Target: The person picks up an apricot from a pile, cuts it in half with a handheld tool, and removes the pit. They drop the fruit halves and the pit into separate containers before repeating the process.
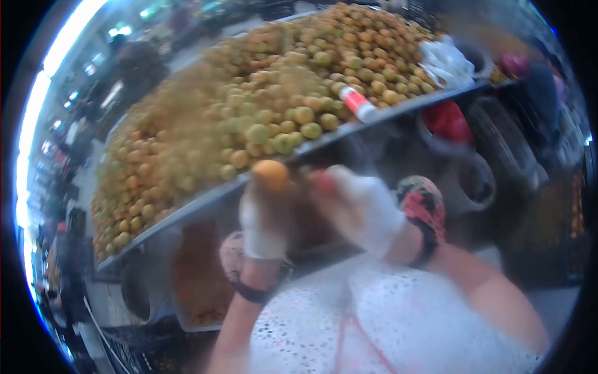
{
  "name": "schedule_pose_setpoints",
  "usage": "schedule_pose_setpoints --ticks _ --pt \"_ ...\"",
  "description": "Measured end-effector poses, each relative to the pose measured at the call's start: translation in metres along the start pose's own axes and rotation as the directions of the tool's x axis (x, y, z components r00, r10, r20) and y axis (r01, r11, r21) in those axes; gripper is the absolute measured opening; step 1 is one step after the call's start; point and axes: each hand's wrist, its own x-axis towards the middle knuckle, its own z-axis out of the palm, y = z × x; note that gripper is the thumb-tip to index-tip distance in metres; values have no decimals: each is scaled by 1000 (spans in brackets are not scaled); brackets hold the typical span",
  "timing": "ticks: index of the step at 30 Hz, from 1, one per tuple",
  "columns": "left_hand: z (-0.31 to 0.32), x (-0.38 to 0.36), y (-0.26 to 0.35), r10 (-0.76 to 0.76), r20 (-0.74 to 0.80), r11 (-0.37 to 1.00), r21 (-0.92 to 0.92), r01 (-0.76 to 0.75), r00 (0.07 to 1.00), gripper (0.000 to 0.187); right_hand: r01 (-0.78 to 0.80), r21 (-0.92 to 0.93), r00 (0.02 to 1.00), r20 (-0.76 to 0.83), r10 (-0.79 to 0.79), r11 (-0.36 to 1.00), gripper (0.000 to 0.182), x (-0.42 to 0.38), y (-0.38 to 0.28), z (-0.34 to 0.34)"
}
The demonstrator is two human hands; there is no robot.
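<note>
My left hand (pixel 265 215), in a white glove, is wrapped round an orange round fruit (pixel 271 176) at the near edge of the metal table (pixel 212 198). To its right, my right hand (pixel 358 209), also white-gloved, has its fingers pressed together near something small and red (pixel 324 182); blur hides what it grips. Beyond both hands, a large heap of green and orange round fruit (pixel 249 106) covers the table. A red and white tube (pixel 358 104) lies at the heap's near edge.
A white plastic bag (pixel 446 62) rests at the table's far right. Below the edge stand a container with a red bag (pixel 447 123), a clear bin (pixel 501 134) and a round bucket (pixel 478 182). A tub with brownish contents (pixel 202 274) is at lower left.
</note>
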Motion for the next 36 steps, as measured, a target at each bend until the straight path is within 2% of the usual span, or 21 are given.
schedule_pose_setpoints --ticks 1,2,3,4,5,7,8,10,11,13,19,21,22,23,25,28,29,32,33,34,36 --pt "15 -8 -9 191 -176 939 320 -127 966 41 59 71 991 -124 -50 996 12 7 -7 -4" --pt "23 -12 -12 173 -177 902 424 -84 969 41 45 67 994 -101 -38 997 13 14 -3 -8" --pt "29 -17 -18 221 -60 823 546 -154 973 42 78 56 990 -123 -71 995 11 18 3 -4" --pt "36 -19 -26 276 71 682 689 -247 959 43 -93 174 995 -6 96 980 12 18 3 -3" --pt "43 -21 -27 296 201 507 795 -332 934 45 -156 438 986 9 169 886 18 15 6 7" --pt "53 -35 -19 170 175 267 939 -216 970 49 -200 439 980 95 176 876 23 21 -16 5" --pt "52 -39 -18 199 176 243 944 -222 964 49 -238 461 971 119 206 855 23 20 -14 6" --pt "54 -44 -15 154 219 436 860 -265 963 51 -264 493 965 146 220 829 23 26 -25 11" --pt "57 -47 -13 166 215 425 865 -267 962 51 -281 486 960 129 250 827 20 26 -38 10" --pt "66 -54 -16 176 152 733 639 -233 973 55 -303 474 952 123 279 827 17 23 -51 11" --pt "64 -61 -14 109 113 915 378 -144 988 60 -122 360 992 19 123 925 9 24 -56 18" --pt "42 -60 -34 138 59 898 413 -150 989 57 -1 215 996 87 -18 977 8 24 -57 16" --pt "46 -59 -33 171 5 880 449 -155 985 54 237 92 970 25 -240 967 10 26 -51 22" --pt "48 -57 -28 166 4 880 451 -150 986 54 233 93 971 22 -236 968 10 26 -43 25" --pt "58 -50 -15 -120 -219 978 143 153 968 47 131 169 990 19 -137 977 17 28 -33 30" --pt "43 -38 -9 106 -71 973 213 -89 992 45 220 22 975 -24 -219 975 24 32 -37 28" --pt "39 -35 -8 105 -73 973 215 -87 992 45 218 24 976 -25 -218 976 24 31 -33 30" --pt "29 -30 -8 74 -121 970 239 -43 990 43 118 9 993 23 -118 993 22 29 -19 28" --pt "28 -32 -5 35 -90 985 169 -19 995 41 -158 341 987 86 137 927 20 30 -17 22" --pt "26 -34 0 1 -54 995 101 4 999 40 -405 605 913 227 339 686 19 33 -18 18" --pt "20 -36 9 17 -75 990 143 -7 997 38 -387 657 916 192 352 647 17 32 -29 11"
